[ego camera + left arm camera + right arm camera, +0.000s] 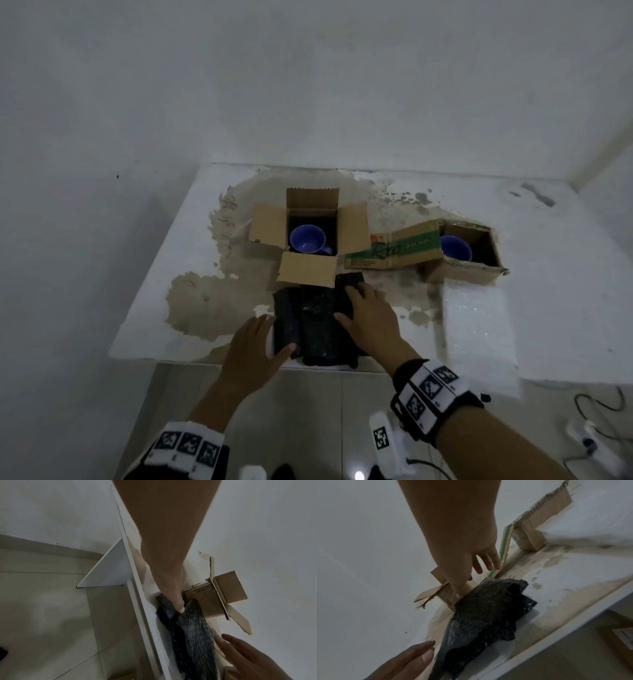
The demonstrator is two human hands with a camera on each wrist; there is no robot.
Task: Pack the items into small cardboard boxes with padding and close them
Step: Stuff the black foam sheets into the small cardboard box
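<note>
Worn white table [164, 260], blue mugs [307, 238] inside open boxes [270, 224]

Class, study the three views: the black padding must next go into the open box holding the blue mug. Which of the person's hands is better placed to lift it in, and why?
Probably the right hand: it lies on the black padding nearest the open box. The left hand only touches its near left edge.

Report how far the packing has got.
Done: a blue mug sits in each open cardboard box, the plain brown one and the green-printed one. In hand: left hand and right hand rest on the black bubble wrap. Left: padding the mugs, closing both boxes.
</note>
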